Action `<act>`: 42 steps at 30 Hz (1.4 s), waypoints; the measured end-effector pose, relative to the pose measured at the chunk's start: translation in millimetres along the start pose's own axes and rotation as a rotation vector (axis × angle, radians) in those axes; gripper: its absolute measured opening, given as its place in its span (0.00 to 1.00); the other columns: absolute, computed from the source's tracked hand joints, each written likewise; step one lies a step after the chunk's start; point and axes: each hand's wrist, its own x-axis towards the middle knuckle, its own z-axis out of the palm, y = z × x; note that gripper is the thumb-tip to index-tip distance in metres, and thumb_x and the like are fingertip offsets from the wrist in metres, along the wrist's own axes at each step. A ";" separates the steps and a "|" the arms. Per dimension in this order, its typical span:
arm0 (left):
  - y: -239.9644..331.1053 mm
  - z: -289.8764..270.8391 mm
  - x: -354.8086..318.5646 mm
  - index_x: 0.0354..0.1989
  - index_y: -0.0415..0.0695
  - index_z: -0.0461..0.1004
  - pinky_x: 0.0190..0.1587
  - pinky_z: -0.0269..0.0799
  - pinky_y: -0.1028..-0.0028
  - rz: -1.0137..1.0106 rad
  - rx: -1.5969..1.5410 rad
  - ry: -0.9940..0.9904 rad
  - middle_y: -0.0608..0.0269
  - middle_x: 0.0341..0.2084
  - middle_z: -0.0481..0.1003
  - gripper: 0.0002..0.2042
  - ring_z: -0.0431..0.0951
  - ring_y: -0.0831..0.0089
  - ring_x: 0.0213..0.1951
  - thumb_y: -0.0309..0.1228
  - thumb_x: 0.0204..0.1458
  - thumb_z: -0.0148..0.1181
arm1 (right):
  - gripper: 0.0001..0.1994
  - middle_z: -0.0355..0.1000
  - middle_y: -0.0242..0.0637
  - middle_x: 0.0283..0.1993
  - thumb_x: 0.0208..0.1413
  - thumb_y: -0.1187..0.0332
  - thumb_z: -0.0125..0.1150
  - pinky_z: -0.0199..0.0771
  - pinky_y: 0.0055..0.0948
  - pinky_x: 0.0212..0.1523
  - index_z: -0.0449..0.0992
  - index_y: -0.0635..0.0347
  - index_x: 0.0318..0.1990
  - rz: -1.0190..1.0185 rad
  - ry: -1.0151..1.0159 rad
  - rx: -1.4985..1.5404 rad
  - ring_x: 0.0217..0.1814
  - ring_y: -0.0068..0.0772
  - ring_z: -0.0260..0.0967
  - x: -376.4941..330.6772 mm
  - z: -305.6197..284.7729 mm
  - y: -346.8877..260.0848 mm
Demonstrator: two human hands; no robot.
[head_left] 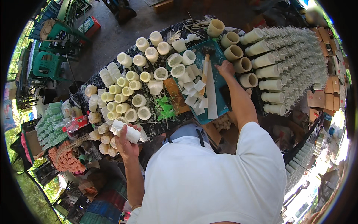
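My left hand [128,146] is wrapped round a white wax candle [131,133] with a rough surface, held at the table's near left edge. Close beside it lies a cluster of cream rounded candles [105,139]. Over the right rim of a teal tray [220,87] reaches my right hand [226,70], fingers drawn together; what they hold, if anything, is too small to make out. Inside the tray are a hammer [206,69] with a wooden handle, a long white strip [212,99] and several square white pieces [190,87].
Hollow white and yellowish wax cups [139,100] crowd the table's left half. Tan tubes [234,53] line the tray's right side, before rows of white candles [270,71] with wicks. Green bundles [54,125], pink sticks [66,158] and a bottle [77,124] lie far left.
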 end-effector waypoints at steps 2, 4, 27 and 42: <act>-8.6 6.8 0.7 0.48 0.37 0.70 0.43 0.83 0.55 -0.032 -0.013 0.018 0.56 0.36 0.77 0.16 0.81 0.63 0.38 0.31 0.59 0.67 | 0.18 0.80 0.44 0.52 0.59 0.53 0.67 0.76 0.47 0.56 0.82 0.55 0.48 -0.178 0.186 0.068 0.55 0.51 0.77 10.2 2.0 -3.1; -14.6 14.8 0.0 0.47 0.37 0.70 0.43 0.83 0.55 -0.066 -0.019 0.063 0.56 0.35 0.76 0.15 0.80 0.62 0.37 0.31 0.58 0.67 | 0.17 0.80 0.43 0.51 0.59 0.53 0.66 0.74 0.45 0.59 0.81 0.55 0.48 -0.330 0.317 0.143 0.56 0.49 0.76 28.9 3.2 -15.4; -40.3 35.8 -8.0 0.46 0.37 0.70 0.40 0.84 0.56 -0.099 -0.001 0.182 0.56 0.34 0.76 0.15 0.81 0.63 0.36 0.29 0.56 0.69 | 0.15 0.79 0.56 0.53 0.55 0.68 0.63 0.79 0.49 0.53 0.82 0.67 0.47 -0.322 -0.160 -0.024 0.56 0.57 0.78 170.8 -18.9 -136.1; -35.7 67.6 0.3 0.53 0.34 0.70 0.39 0.87 0.59 -0.239 0.037 -0.306 0.54 0.36 0.78 0.21 0.84 0.65 0.35 0.27 0.53 0.70 | 0.07 0.77 0.27 0.33 0.58 0.71 0.71 0.72 0.25 0.31 0.80 0.54 0.42 -0.006 -0.724 1.427 0.29 0.20 0.72 -8.9 -48.6 -38.7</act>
